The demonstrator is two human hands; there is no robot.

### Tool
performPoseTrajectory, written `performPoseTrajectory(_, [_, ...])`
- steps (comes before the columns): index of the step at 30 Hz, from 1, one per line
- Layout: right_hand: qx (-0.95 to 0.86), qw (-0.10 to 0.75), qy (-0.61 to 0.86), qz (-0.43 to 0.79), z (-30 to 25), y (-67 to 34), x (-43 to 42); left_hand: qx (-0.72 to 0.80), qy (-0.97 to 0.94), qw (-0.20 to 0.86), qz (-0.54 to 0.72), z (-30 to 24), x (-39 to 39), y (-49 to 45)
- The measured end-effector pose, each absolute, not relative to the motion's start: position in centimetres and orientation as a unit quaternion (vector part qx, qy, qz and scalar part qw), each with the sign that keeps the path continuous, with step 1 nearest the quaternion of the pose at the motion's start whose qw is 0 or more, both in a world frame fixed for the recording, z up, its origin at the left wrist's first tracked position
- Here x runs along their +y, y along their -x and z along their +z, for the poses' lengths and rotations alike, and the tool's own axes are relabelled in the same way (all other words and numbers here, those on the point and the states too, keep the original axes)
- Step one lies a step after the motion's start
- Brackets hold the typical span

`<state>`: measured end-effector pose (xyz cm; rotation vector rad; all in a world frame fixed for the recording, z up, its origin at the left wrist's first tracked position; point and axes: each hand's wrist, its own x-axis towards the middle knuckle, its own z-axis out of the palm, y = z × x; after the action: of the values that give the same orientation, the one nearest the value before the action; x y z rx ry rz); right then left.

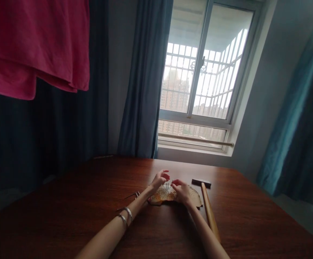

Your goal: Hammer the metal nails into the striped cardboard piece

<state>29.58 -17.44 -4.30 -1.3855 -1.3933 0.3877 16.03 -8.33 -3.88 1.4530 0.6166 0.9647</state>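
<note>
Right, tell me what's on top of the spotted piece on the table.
Thin pins stand upright on the spotted piece, between the left hand and the right hand. Whatever lies behind the hands is covered.

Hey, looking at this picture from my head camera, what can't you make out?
In the head view:
- What the right hand pinches, if anything: too small to tell.
- Part of the speckled piece: covered by the right hand.
- What the thin upright pins are exactly: too small.
- The full shape of the thin things beside the left forearm: small and dark.
- The rest of the pink cloth: cut off by the top and left edges.
</note>
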Motion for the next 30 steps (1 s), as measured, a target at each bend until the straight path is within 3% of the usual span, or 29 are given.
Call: performPoseTrajectory(30, [-0.633,0.478,0.603,0.083,-6.0,-29.3,-17.1,0.237,-0.675,0.574,0.399,-5.2,-9.6,-16.3])
